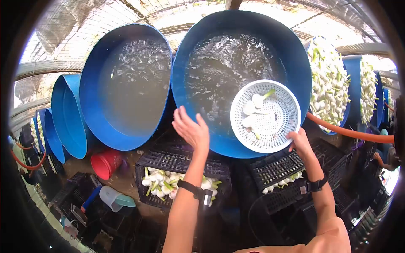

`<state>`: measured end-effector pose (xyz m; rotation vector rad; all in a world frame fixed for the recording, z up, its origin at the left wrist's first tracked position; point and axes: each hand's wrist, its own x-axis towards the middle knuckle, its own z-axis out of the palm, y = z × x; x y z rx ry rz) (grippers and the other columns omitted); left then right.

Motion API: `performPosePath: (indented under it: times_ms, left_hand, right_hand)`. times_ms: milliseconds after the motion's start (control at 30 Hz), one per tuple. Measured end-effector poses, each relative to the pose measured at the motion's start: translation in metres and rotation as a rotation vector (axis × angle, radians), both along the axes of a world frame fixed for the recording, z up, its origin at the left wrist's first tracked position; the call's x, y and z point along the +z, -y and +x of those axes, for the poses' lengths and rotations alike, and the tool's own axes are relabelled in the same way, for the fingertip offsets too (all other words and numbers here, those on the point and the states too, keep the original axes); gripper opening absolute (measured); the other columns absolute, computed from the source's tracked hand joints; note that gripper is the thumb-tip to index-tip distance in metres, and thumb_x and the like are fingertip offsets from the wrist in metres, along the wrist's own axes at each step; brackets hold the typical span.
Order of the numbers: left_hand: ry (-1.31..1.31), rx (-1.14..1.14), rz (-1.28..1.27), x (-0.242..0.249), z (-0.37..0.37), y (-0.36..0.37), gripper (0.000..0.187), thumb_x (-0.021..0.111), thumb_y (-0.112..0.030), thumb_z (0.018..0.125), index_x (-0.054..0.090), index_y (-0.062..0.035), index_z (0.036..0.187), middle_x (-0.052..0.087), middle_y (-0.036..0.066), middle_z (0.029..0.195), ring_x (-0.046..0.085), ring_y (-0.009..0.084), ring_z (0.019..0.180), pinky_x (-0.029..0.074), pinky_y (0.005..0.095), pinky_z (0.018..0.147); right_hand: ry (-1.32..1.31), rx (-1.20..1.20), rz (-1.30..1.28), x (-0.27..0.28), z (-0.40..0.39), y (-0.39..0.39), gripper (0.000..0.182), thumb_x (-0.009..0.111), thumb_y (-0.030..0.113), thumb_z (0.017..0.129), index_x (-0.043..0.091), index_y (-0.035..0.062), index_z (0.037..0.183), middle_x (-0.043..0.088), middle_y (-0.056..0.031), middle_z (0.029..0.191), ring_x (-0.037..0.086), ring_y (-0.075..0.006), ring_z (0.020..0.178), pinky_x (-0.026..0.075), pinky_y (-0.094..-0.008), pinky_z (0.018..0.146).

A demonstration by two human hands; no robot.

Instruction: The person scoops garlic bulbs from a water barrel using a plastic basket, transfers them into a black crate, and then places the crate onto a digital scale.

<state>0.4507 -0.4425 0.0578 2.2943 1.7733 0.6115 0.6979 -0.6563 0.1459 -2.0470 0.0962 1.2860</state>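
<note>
My right hand (298,141) grips the lower right rim of a white perforated basket (274,137), its thumb and fingers closed on the edge. Inside the basket lie a few white bulbs (249,108) with green stems. The basket is over the right part of a large blue tub (241,21) that holds murky, rippling water (219,67). My left hand (192,128) is at the tub's lower left edge, fingers stretched out, with nothing in it.
Another blue tub (95,105) of water stands to the left. Black crates with bulbs (162,182) sit below. At the right are tubs heaped with bulbs (327,80) and an orange hose (350,132). A red bucket (101,165) stands lower left.
</note>
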Motion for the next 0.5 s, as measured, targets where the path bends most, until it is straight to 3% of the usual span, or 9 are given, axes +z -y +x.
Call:
performPosePath:
  times_ms: [67, 133, 167, 300, 400, 433, 500]
  left_hand:
    - [0.150, -0.318, -0.091, 0.032, 0.016, 0.021, 0.065, 0.070, -0.016, 0.075, 0.042, -0.0032, 0.132, 0.045, 0.020, 0.129, 0.044, 0.0366, 0.117, 0.034, 0.0483, 0.099]
    - [0.314, -0.584, -0.405, 0.060, 0.034, 0.036, 0.072, 0.074, -0.020, 0.073, 0.040, -0.0044, 0.135, 0.045, 0.018, 0.132, 0.046, 0.0370, 0.117, 0.039, 0.0427, 0.099]
    - [0.186, -0.659, -0.512, 0.071, 0.041, 0.041, 0.085, 0.078, -0.023, 0.070, 0.033, -0.0087, 0.141, 0.040, 0.021, 0.136, 0.047, 0.0396, 0.117, 0.042, 0.0430, 0.097]
    - [-0.050, -0.592, -0.636, 0.061, 0.039, 0.040, 0.107, 0.083, -0.026, 0.064, 0.018, -0.0151, 0.149, 0.033, 0.025, 0.137, 0.047, 0.0457, 0.112, 0.044, 0.0451, 0.093]
    - [-0.129, -0.522, -0.576, 0.053, 0.020, 0.045, 0.097, 0.075, -0.015, 0.066, 0.023, -0.0190, 0.148, 0.035, 0.025, 0.133, 0.046, 0.0436, 0.111, 0.045, 0.0468, 0.090]
    - [-0.072, -0.485, -0.481, 0.045, 0.010, 0.046, 0.093, 0.072, -0.013, 0.067, 0.025, -0.0196, 0.147, 0.036, 0.025, 0.130, 0.048, 0.0430, 0.109, 0.046, 0.0465, 0.088]
    - [0.056, -0.386, -0.386, 0.037, 0.001, 0.045, 0.082, 0.065, -0.012, 0.073, 0.030, -0.0210, 0.146, 0.040, 0.025, 0.126, 0.049, 0.0421, 0.107, 0.046, 0.0459, 0.086]
  right_hand:
    - [-0.007, 0.004, 0.015, 0.017, -0.018, 0.006, 0.046, 0.054, 0.005, 0.070, 0.052, -0.0064, 0.114, 0.063, -0.0101, 0.083, 0.057, -0.0144, 0.055, 0.044, -0.0237, 0.034]
    - [-0.019, 0.014, 0.061, 0.024, -0.035, 0.012, 0.056, 0.054, 0.005, 0.071, 0.046, -0.0076, 0.124, 0.062, -0.0105, 0.088, 0.058, -0.0152, 0.059, 0.045, -0.0235, 0.036]
    - [-0.012, -0.009, 0.078, 0.030, -0.047, 0.010, 0.057, 0.053, 0.004, 0.071, 0.044, -0.0077, 0.126, 0.062, -0.0113, 0.090, 0.058, -0.0157, 0.060, 0.046, -0.0237, 0.037]
    - [0.004, -0.022, 0.184, 0.039, -0.096, -0.004, 0.056, 0.051, 0.000, 0.071, 0.043, -0.0084, 0.125, 0.063, -0.0145, 0.092, 0.062, -0.0176, 0.062, 0.050, -0.0248, 0.039]
    - [0.000, -0.048, 0.214, 0.043, -0.131, -0.016, 0.057, 0.051, -0.001, 0.072, 0.041, -0.0073, 0.128, 0.062, -0.0156, 0.094, 0.063, -0.0189, 0.064, 0.051, -0.0259, 0.040]
    - [0.016, 0.028, 0.184, 0.041, -0.136, -0.019, 0.068, 0.051, 0.002, 0.075, 0.032, 0.0033, 0.141, 0.064, -0.0195, 0.102, 0.068, -0.0243, 0.071, 0.056, -0.0311, 0.045]
    - [0.094, 0.097, 0.187, 0.048, -0.144, -0.028, 0.073, 0.052, 0.004, 0.075, 0.027, 0.0034, 0.143, 0.066, -0.0228, 0.094, 0.068, -0.0266, 0.065, 0.057, -0.0344, 0.050]
